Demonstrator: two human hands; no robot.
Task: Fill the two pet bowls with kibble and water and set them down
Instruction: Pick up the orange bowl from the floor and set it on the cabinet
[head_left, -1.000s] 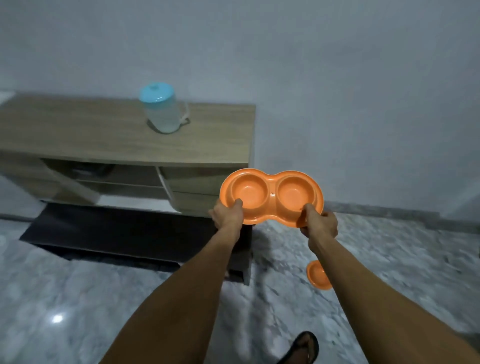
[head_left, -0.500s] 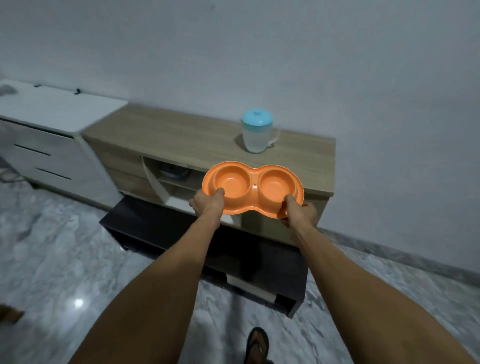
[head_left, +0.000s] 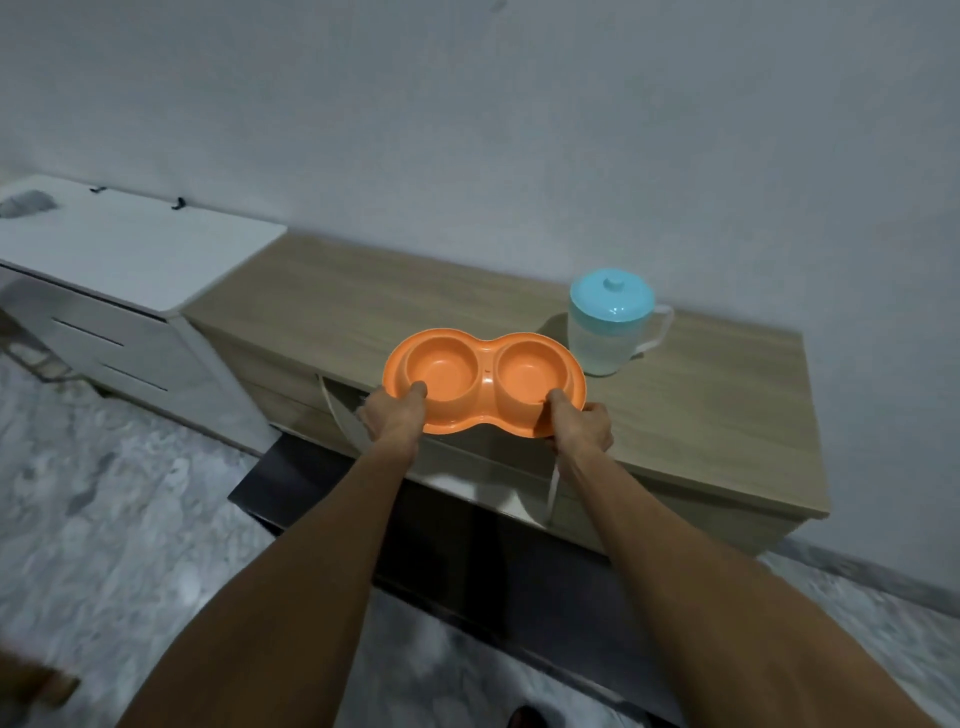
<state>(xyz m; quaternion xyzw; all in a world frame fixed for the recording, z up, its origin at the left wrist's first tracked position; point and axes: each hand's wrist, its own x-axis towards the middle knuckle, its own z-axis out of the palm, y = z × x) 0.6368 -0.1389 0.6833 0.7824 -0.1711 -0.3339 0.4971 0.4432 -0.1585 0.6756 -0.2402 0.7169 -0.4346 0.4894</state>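
Marbled floor (head_left: 104, 493) lies nearest, with a low black base (head_left: 467, 535) jutting out below the wooden worktop (head_left: 337, 301). Both forearms reach over it. The left hand (head_left: 395, 415) and right hand (head_left: 582, 428) each keep a closed grip on the near rim of the orange double bowl (head_left: 485, 382), thumbs over the lip toward the two wells, fingers hidden beneath. The bowl sits level over the worktop's front edge, above an open compartment; whether it touches the wood cannot be told. Just beyond its right well stands a clear jug (head_left: 605, 338) with a blue lid, handle to the right. To the left a white cabinet (head_left: 130, 249) abuts the worktop. A grey wall (head_left: 467, 130) backs everything.
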